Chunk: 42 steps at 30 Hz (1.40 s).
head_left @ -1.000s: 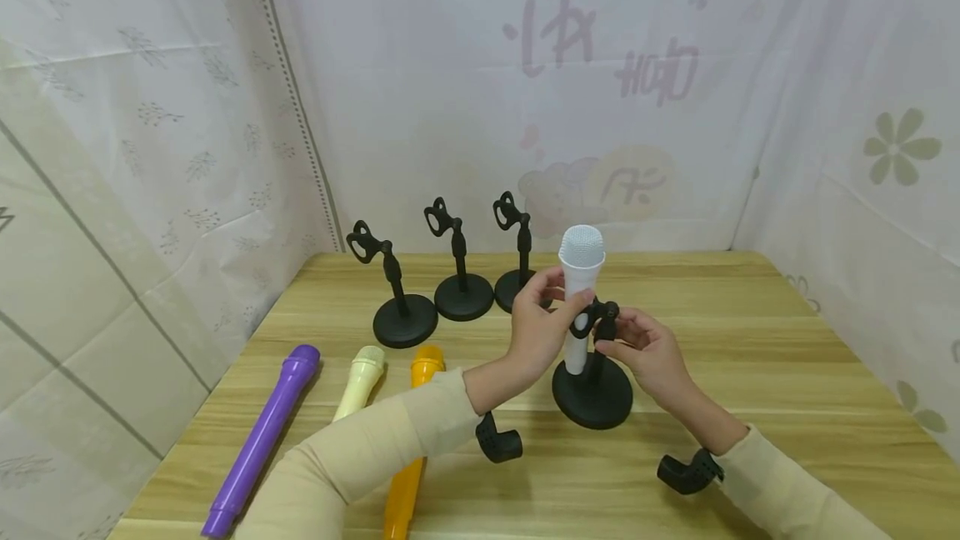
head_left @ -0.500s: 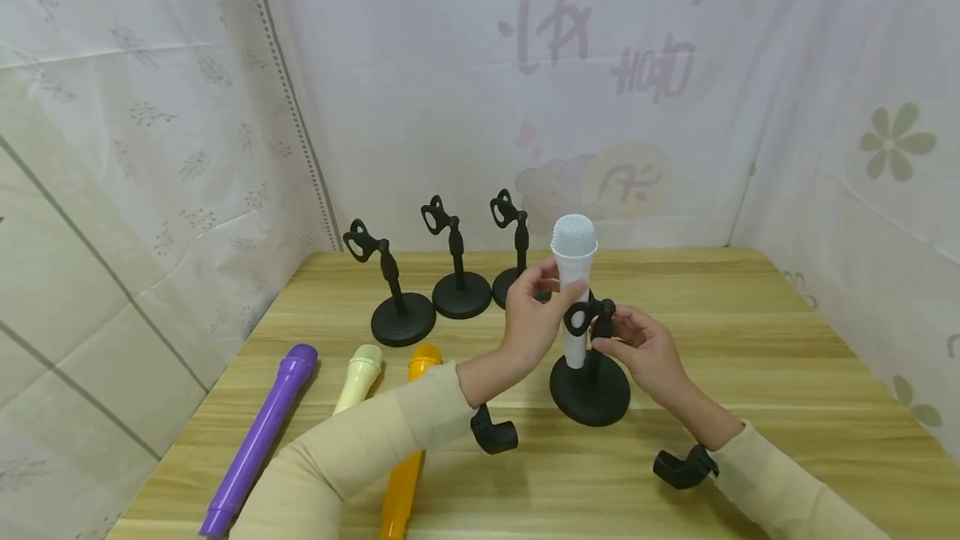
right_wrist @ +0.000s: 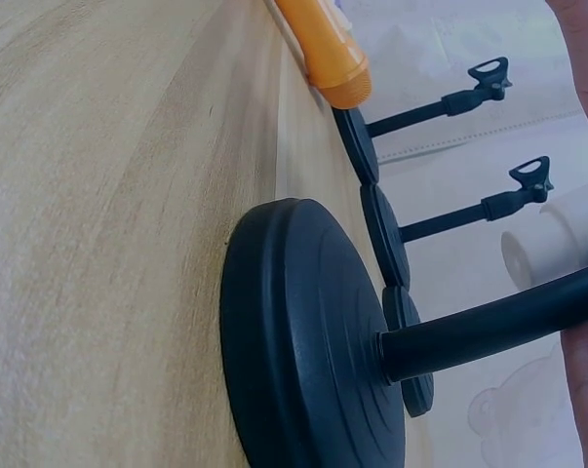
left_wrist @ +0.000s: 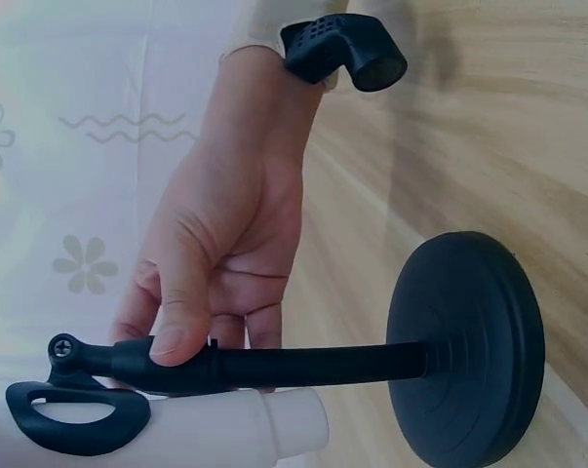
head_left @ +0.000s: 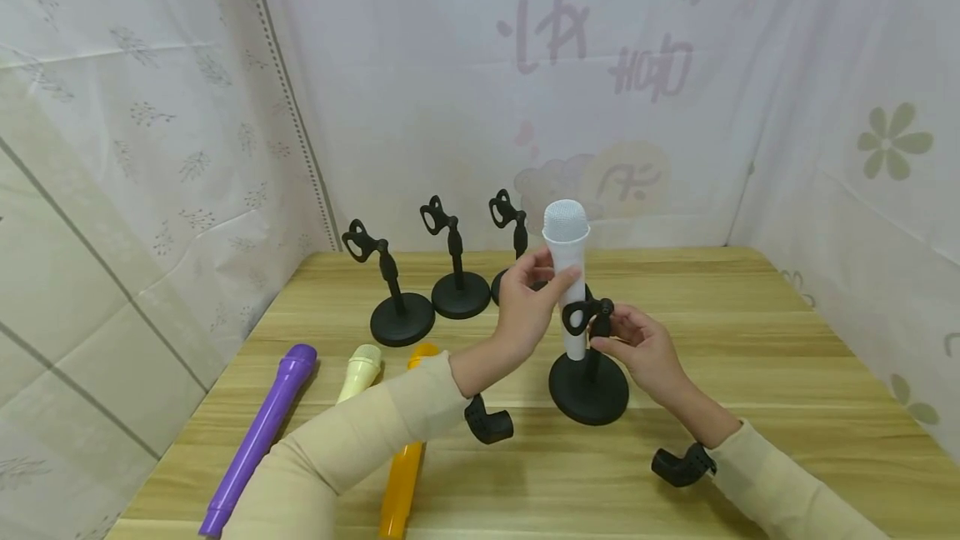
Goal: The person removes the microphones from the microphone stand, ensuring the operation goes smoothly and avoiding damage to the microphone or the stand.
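My left hand (head_left: 525, 298) holds a white microphone (head_left: 567, 261) upright by its upper body, thumb across the front. The microphone's lower part lines up with the clip (head_left: 576, 317) of a black desk stand (head_left: 588, 394); in the left wrist view the clip's oval loop (left_wrist: 77, 421) lies against the white body. Its tail end (left_wrist: 301, 421) sits beside the post, above the round base. With thumb and fingers, my right hand (head_left: 648, 352) grips the stand just under the clip joint; in the left wrist view that thumb (left_wrist: 181, 327) presses on the post's collar.
Three more black stands (head_left: 402, 319) with bare clips line the back of the wooden table (head_left: 750, 340). A purple microphone (head_left: 258, 440), a cream microphone (head_left: 362, 369) and an orange microphone (head_left: 402, 486) lie at left, partly under my left sleeve. Curtains hang behind and beside the table.
My left hand and the white microphone have risen and shifted slightly left, so its tail sits higher over the base. My right hand keeps its grip on the stand.
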Tool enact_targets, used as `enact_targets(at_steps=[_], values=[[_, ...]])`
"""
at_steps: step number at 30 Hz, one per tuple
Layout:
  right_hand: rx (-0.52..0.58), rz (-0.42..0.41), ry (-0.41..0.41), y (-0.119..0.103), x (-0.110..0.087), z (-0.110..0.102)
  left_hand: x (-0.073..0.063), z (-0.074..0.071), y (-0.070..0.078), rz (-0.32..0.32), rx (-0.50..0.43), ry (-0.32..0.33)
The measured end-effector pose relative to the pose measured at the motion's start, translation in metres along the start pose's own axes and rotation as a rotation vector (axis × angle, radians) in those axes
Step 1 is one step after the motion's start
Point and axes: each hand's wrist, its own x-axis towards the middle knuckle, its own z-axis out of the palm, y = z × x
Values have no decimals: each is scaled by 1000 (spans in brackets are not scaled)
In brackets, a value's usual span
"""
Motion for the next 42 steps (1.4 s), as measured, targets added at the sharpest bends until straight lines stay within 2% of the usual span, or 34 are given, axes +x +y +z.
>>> enact_targets(at_steps=[5,12,14,15,17,21,22,24,29,42], values=[[-3,8,-4,1,0,0,3,-1,0,-10,-6,4],[-23,9,-12,2,0,-1,14,-1,-28,-51,-25,29],[-23,8,-11,3,0,-1,16,-2,-32,-50,-37,31],[-22,9,-10,3,0,-1,16,-2,-32,-55,-41,32],[-24,11,-7,4,-1,-1,13,-3,-21,-64,-46,33],[-35,20,-2,4,-1,-1,15,-5,-19,-94,-66,31],[-38,23,-2,4,0,-1,15,-6,-18,-96,-75,31],[-36,28,-1,4,-1,-1,18,-6,-28,-96,-94,33],[-27,28,-1,4,-1,-1,19,-7,-28,-81,-127,38],[-25,30,0,3,-1,-1,22,-8,-22,-97,-200,58]])
